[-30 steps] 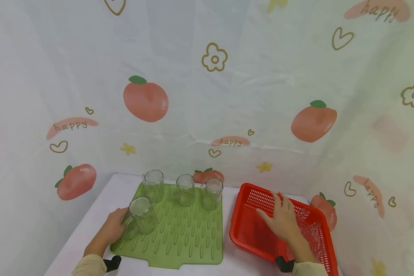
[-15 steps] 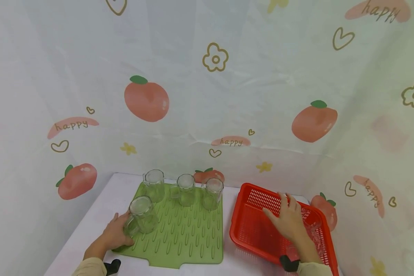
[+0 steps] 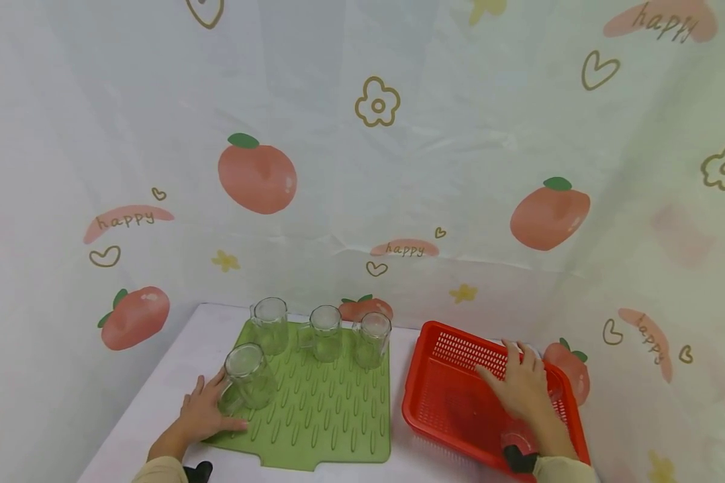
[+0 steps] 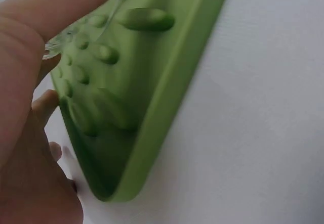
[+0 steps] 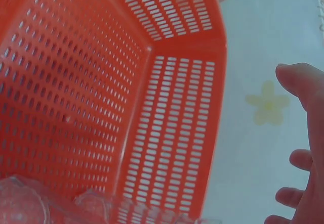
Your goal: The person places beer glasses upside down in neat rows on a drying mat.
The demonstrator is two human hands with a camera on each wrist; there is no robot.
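My left hand [image 3: 201, 414] is at the left edge of a green draining mat [image 3: 320, 429], fingers spread and thumb over the mat's front left corner. Right beside it stands a clear glass mug [image 3: 252, 384], its handle towards the hand; whether they touch, I cannot tell. In the left wrist view only the hand [image 4: 25, 123], the corner of the mat and a sliver of glass show. My right hand [image 3: 524, 389] hovers over the right part of a red plastic basket [image 3: 419, 409], fingers apart, holding nothing. Clear glassware [image 5: 23, 204] lies in the basket, partly hidden by that hand and forearm.
Along the mat's back edge stand three more glass mugs: one at the left [image 3: 271, 329], one in the middle [image 3: 326, 335] and one at the right [image 3: 371, 342]. A patterned curtain [image 3: 314, 221] closes off the white table behind.
My left hand has opened from the mug's handle and slid slightly towards me, thumb spreading right. My right hand has drifted right and a little nearer over the basket. The mugs have stayed put.
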